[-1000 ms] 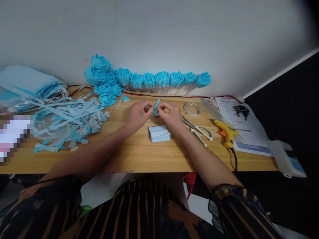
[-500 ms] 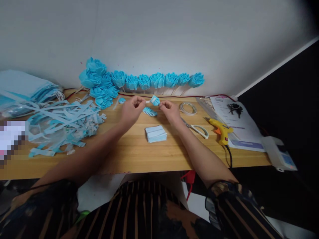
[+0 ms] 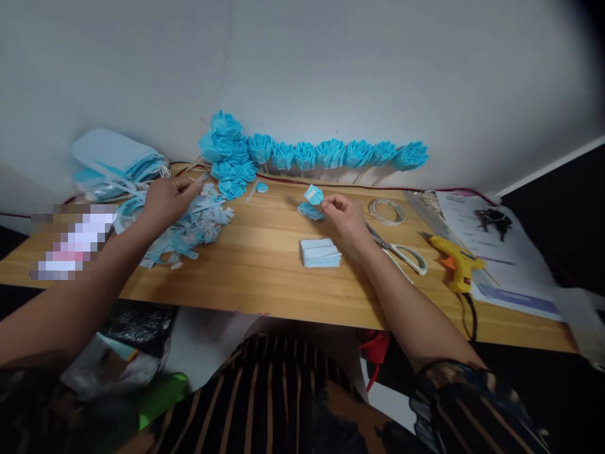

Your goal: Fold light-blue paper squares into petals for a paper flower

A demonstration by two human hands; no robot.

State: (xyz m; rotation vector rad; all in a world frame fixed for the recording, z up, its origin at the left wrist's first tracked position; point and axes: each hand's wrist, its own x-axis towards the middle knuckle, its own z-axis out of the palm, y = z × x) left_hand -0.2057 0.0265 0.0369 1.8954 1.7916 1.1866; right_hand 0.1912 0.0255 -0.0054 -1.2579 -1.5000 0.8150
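Observation:
My right hand (image 3: 347, 217) pinches a folded light-blue fabric petal (image 3: 314, 194) by its edge, with a small white strip showing on its face. Below that petal, several more blue petals (image 3: 311, 211) lie bunched on the table. My left hand (image 3: 167, 200) is at the left, above a heap of pale blue and white scrap strips (image 3: 189, 230). Its fingers are drawn together; whether something small is between them is unclear. A neat stack of pale blue fabric pieces (image 3: 320, 253) lies in front of my right hand.
Blue fabric flowers (image 3: 331, 154) on sticks line the wall. Right of my right hand are a tape roll (image 3: 387, 212), scissors (image 3: 401, 255), a yellow glue gun (image 3: 456, 260) with cord, and keys (image 3: 493, 221) on paper. Face masks (image 3: 116, 154) are stacked at the back left.
My left hand has moved from beside the petal, where it held a small white strip, leftward to the scrap heap. My right hand keeps the petal. The view has turned left.

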